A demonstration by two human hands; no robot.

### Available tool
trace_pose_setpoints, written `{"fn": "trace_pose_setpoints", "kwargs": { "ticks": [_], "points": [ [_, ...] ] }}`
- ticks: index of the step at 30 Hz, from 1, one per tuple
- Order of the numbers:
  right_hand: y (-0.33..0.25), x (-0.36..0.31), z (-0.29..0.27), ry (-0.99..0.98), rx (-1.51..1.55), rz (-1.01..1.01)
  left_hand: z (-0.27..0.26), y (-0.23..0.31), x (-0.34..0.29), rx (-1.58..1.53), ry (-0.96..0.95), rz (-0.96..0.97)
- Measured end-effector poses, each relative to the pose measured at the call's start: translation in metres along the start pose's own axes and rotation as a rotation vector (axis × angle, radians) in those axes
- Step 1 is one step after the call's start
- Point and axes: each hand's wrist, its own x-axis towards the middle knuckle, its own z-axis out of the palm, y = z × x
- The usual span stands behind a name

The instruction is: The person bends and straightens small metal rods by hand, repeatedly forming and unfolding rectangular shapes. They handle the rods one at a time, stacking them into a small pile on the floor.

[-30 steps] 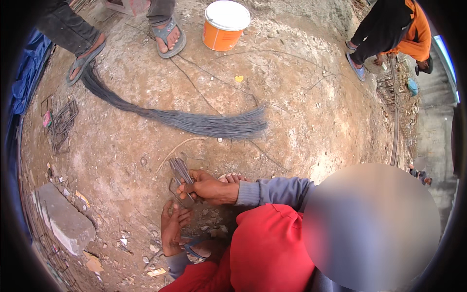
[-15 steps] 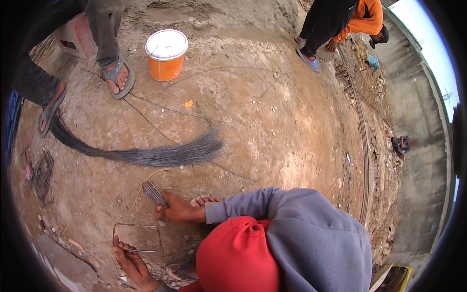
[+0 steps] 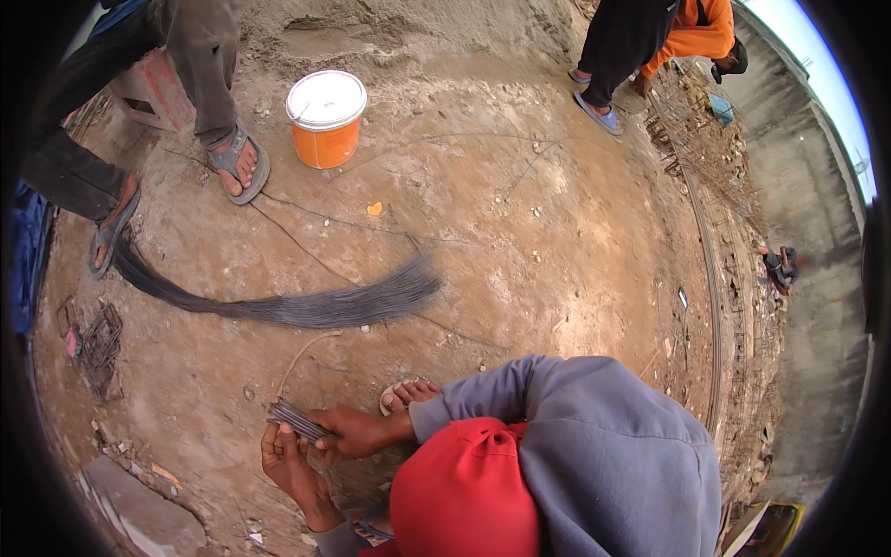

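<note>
Our right hand (image 3: 357,433) is wrapped about one end of a stack of thin metal rods (image 3: 297,419), over the lower-left part of the ground (image 3: 557,278), and our left hand (image 3: 295,473) bends its fingers up against the other end; whether that grip pinches the rods or merely touches them, we cannot tell. We judge the step in hand to be gathering and squaring the stack, and the next move seems to call for a firm right grip and light left fingers, lest a rod slip out. Close in, our elbow room is limited by a sandalled foot (image 3: 408,395) near the right wrist. Farther out, a long sheaf of dark wires (image 3: 297,309) bounds our reach, its tail running up to a co-worker's sandal (image 3: 246,167). Toward the ground's lower-left corner lies a grey slab (image 3: 148,511), with a tangle of bent wire (image 3: 100,351) above it along the left edge. The widest room for moving lies rightward, between the sheaf and the long bars (image 3: 710,306) lining the right edge.
</note>
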Motion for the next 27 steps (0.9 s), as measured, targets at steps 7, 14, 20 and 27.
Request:
{"fn": "trace_pose_setpoints", "kwargs": {
  "ticks": [7,14,20,27],
  "points": [
    [0.017,0.001,-0.001,-0.019,0.172,0.138,-0.006,-0.005,0.005,-0.008,-0.121,-0.100],
    [0.005,-0.006,-0.017,-0.056,0.034,0.032,0.015,0.003,-0.019,-0.075,-0.379,-0.241],
    [-0.002,0.016,-0.029,-0.160,-0.279,-0.159,0.009,-0.004,-0.011,-0.213,-0.253,-0.178],
    [-0.024,0.037,-0.024,-0.292,-0.504,0.010,-0.001,0.003,-0.005,-0.191,-0.230,-0.138]
  ]
}}
